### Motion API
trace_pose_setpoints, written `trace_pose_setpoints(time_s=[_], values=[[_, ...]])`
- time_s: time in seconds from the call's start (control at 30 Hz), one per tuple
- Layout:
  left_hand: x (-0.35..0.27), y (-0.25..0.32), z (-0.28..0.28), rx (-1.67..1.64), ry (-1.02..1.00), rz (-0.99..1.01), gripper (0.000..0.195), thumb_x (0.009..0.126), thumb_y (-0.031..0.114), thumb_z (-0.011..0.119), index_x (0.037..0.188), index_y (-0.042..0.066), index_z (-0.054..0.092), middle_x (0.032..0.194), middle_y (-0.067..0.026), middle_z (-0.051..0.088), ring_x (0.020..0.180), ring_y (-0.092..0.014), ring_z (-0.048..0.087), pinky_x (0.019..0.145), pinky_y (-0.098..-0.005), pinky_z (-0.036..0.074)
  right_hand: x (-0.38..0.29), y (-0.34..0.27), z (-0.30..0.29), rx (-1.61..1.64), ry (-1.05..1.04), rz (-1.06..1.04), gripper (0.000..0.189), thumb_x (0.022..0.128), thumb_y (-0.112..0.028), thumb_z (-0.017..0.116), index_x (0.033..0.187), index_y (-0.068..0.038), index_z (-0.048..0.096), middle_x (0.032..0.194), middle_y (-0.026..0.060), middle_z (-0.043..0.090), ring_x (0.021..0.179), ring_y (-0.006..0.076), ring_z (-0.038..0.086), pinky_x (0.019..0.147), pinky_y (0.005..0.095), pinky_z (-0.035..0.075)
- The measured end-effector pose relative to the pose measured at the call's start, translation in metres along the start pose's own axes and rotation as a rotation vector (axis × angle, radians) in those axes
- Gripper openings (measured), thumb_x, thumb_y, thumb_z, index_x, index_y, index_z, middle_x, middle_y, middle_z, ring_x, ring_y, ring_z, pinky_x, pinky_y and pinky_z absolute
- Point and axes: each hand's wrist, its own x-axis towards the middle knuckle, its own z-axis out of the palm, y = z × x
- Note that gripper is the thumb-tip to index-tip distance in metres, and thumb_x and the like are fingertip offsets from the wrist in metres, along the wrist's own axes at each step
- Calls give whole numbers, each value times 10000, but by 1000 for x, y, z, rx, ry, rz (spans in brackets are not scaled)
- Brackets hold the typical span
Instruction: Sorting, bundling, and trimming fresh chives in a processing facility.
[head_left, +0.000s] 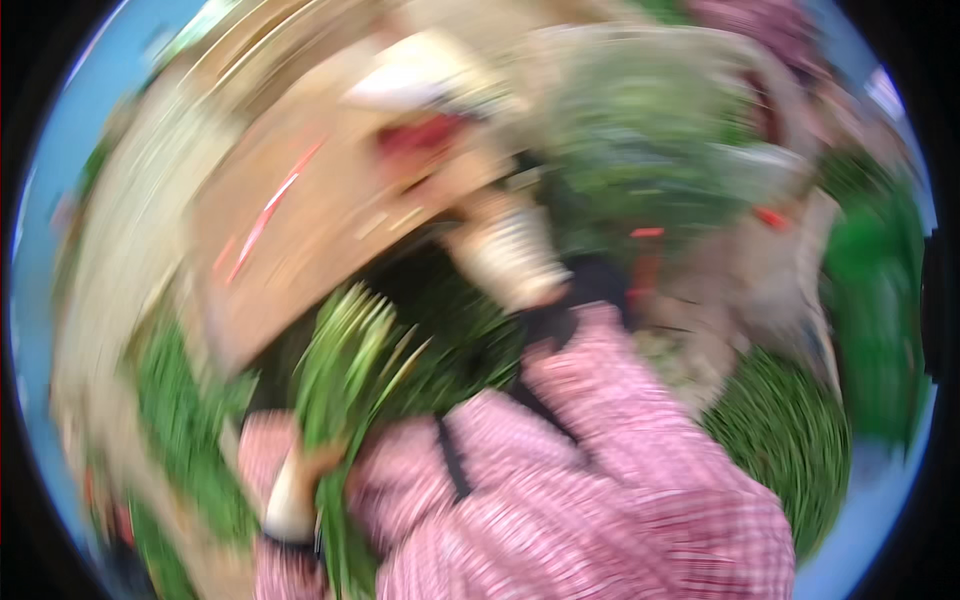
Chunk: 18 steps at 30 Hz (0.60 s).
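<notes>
Much of the view is blurred by motion. At the lower left, my left hand (321, 459) grips a bunch of long green stalks (341, 375) with pale ends, held upright in the picture over my lap. My right hand (472, 210) reaches forward to the near edge of a brown board (277, 240); a pale sleeve covers the wrist, and the blur hides its fingers. A red thing (420, 139) and a white-and-yellow thing (427, 71) lie on the board beyond that hand. More dark green stalks (465, 337) lie in the shade between my arms.
A large clear plastic bag of greens (637, 127) stands at the upper right. Heaps of green stalks lie at the right (787, 442) and left (187, 420). A green sack-like thing (874, 322) is at the far right. Part of another person (757, 30) shows at the top right.
</notes>
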Motion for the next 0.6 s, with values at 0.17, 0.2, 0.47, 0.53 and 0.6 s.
trace_pose_setpoints(time_s=[0.17, 0.2, 0.47, 0.53, 0.6], values=[[52, 62, -1, -1213, 258, -1012, 372, 876, 106, 678, 1223, 27, 571, 947, -74, 663, 766, -122, 663, 617, -261, 565, -39, -62, 3, 692, -507, 303, 241, 841, -137, 687, 1034, 7, 691, 814, 131, 708, 756, 216, 690, 680, 326, 532], [51, 68, 2, -1191, 326, -995, 379, 869, 91, 684, 1226, 27, 572, 949, -66, 663, 765, -123, 658, 632, -260, 563, -45, -77, 15, 744, -580, 418, 278, 843, -149, 694, 1056, 29, 678, 793, 125, 704, 705, 186, 678, 640, 314, 526], [40, 71, 11, -1062, 337, -991, 396, 858, 73, 710, 1224, 15, 572, 988, -57, 650, 755, -137, 639, 681, -265, 547, -73, -96, 60, 1164, -913, 728, 171, 850, -186, 698, 851, -18, 671, 566, 6, 562, 402, 50, 405, 382, 206, 269], [38, 70, 8, -1099, 329, -996, 400, 860, 71, 707, 1229, 12, 567, 981, -58, 648, 753, -140, 640, 680, -264, 547, -70, -98, 54, 1154, -822, 728, 145, 857, -158, 685, 854, -15, 662, 570, 8, 568, 408, 50, 423, 383, 201, 288], [40, 73, 0, -1178, 297, -1042, 422, 860, 64, 688, 1252, 5, 544, 980, -64, 640, 715, -145, 634, 656, -257, 547, -61, -78, 64, 893, -719, 601, 120, 819, -127, 677, 861, -15, 672, 614, 69, 629, 451, 124, 544, 414, 253, 394]])
